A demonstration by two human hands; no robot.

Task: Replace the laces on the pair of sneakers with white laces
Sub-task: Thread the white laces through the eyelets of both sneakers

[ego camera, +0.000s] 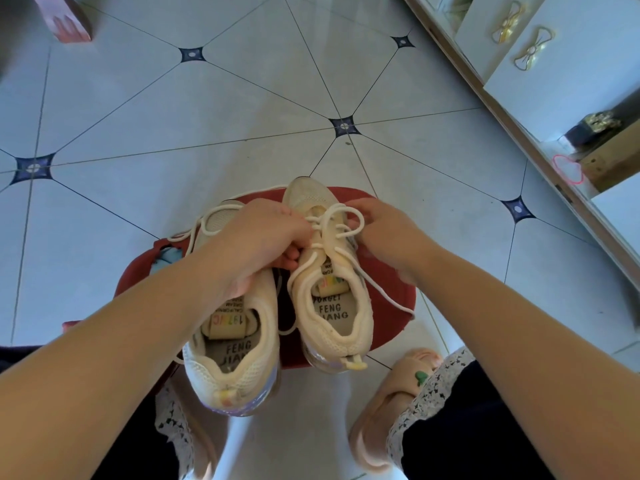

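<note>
Two cream mesh sneakers stand side by side on a red stool point(388, 306), toes pointing away from me. The right sneaker point(332, 299) carries a white lace point(332, 223) crossed over its upper eyelets, with loose loops and one end trailing off to the right. My left hand point(256, 240) lies over the front of the left sneaker point(235, 358) and its fingers pinch the lace at the right sneaker's left eyelets. On the other side my right hand point(381, 233) pinches a lace loop. Another white lace point(207, 223) loops out from under my left hand.
The stool stands on a pale tiled floor point(207, 126) with dark diamond insets. My feet in pink slippers point(388, 410) rest close beside the stool. A white cabinet with gold bow handles point(530, 53) runs along the right. A pink object point(65, 19) sits at the far left.
</note>
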